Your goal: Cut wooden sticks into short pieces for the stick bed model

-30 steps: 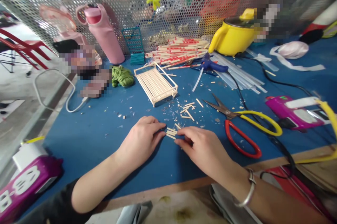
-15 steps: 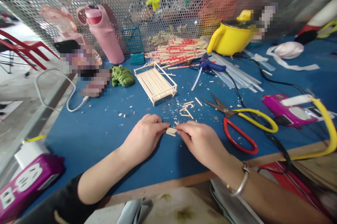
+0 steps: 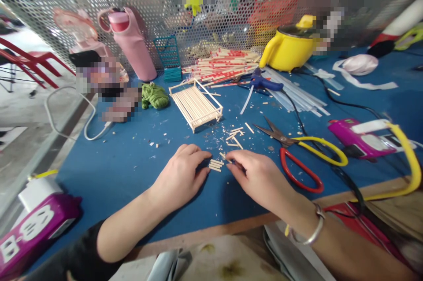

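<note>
A small row of short wooden sticks [image 3: 216, 165] lies side by side on the blue tabletop between my hands. My left hand [image 3: 185, 171] rests at the row's left end, thumb and forefinger apart and holding nothing. At the right, the thumb and forefinger of my right hand [image 3: 253, 168] close around a short wooden stick [image 3: 223, 156], partly hidden by the fingertips. More cut stick pieces [image 3: 235, 133] lie scattered just beyond. Behind them stands a little bed-like frame [image 3: 196, 105] built of thin sticks. Open scissors [image 3: 287, 141] with red and yellow handles lie right of my right hand.
A blue glue gun [image 3: 264, 81] lies near clear glue sticks [image 3: 297, 96]. Behind are red-wrapped chopsticks [image 3: 228, 65], a yellow pot [image 3: 292, 49] and a pink bottle [image 3: 135, 47]. Green yarn [image 3: 154, 96] sits left of the frame. Purple power strips [image 3: 363, 138] and cables flank the table.
My right hand has drawn slightly right, off the row and onto a separate short stick. My left fingers have spread and let go of the row's left end.
</note>
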`<state>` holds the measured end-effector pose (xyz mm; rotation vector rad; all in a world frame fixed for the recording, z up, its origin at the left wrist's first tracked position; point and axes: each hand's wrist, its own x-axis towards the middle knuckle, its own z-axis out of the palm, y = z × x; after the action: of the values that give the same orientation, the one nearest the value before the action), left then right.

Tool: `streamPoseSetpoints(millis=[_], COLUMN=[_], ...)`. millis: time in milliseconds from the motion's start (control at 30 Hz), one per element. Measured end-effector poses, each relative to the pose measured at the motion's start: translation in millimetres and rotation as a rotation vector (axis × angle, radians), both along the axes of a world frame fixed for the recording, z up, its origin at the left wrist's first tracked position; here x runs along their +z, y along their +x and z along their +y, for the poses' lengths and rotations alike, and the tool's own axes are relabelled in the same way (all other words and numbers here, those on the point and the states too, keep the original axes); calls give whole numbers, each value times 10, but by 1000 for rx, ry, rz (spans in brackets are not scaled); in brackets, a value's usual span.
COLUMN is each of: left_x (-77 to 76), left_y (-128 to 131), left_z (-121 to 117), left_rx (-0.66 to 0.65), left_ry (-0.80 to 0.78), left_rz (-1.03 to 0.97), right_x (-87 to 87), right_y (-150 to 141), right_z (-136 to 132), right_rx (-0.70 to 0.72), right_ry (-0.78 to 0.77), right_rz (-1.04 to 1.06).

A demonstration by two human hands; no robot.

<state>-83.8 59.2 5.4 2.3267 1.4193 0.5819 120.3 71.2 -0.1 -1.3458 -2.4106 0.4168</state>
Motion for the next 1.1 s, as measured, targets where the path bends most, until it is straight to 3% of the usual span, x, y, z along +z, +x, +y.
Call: streamPoseSetpoints(millis=[200, 467, 667, 800, 967, 1100], left_x=[39, -20, -26, -35, -30, -35], left_y=[26, 32, 59, 78, 80, 77], left_z=[49, 27, 14, -16, -18, 30], left_rx=[-123, -85, -83, -64, -27, 21], left_ry=[-24, -29, -51, -63, -76, -74], left_rz=[91, 6, -31, -26, -65, -135], right_x=[38, 181, 96, 111, 261, 241], right_y=[56, 231, 150, -12, 159, 150], right_z=[178, 493, 771, 736, 587, 593], right_rx=[72, 26, 128, 255, 103, 144], right_ry=[-20, 72, 27, 23, -71, -147], right_rz=[-106, -93, -204, -127, -136, -158])
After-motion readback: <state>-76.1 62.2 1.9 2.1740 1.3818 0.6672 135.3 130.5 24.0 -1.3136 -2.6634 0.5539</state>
